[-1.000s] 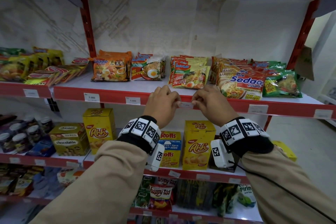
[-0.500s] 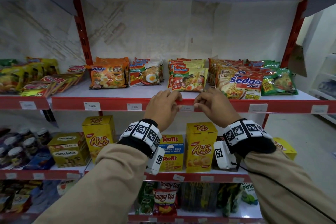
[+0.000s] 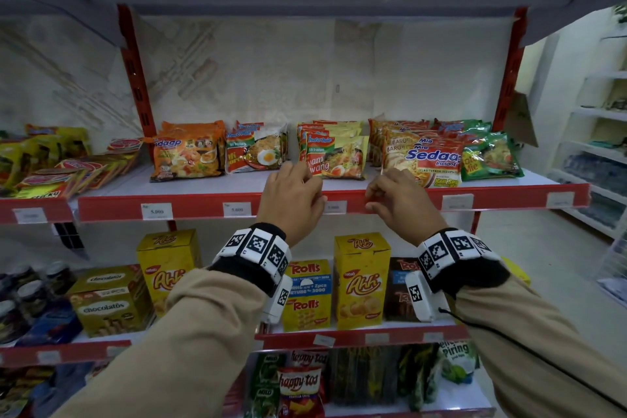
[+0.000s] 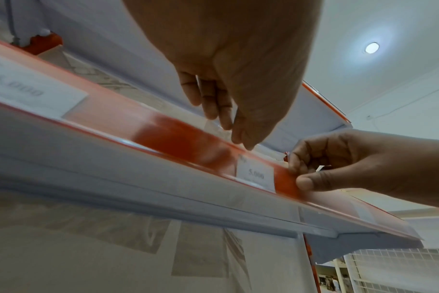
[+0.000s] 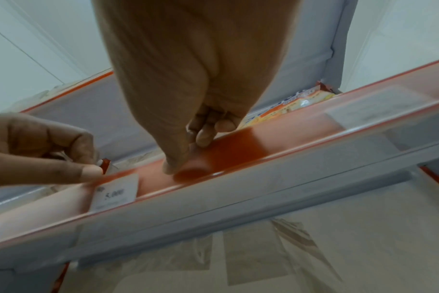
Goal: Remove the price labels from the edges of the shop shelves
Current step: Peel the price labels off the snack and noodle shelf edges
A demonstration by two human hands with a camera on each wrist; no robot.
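Between the two hands, the price label [image 3: 333,207] sits in the red shelf-edge strip [image 3: 190,204], running sideways. Left hand [image 3: 291,193] hovers loosely open at its left end, seemingly nearer; right hand [image 3: 395,198] pinches the strip just right.

Both arms reach up and forward to the shelf edge [image 3: 203,207]. The left hand [image 3: 291,195] hangs over its top with fingers loosely extended. Just beside it, the right hand [image 3: 397,198] pinches the edge between thumb and curled fingers.
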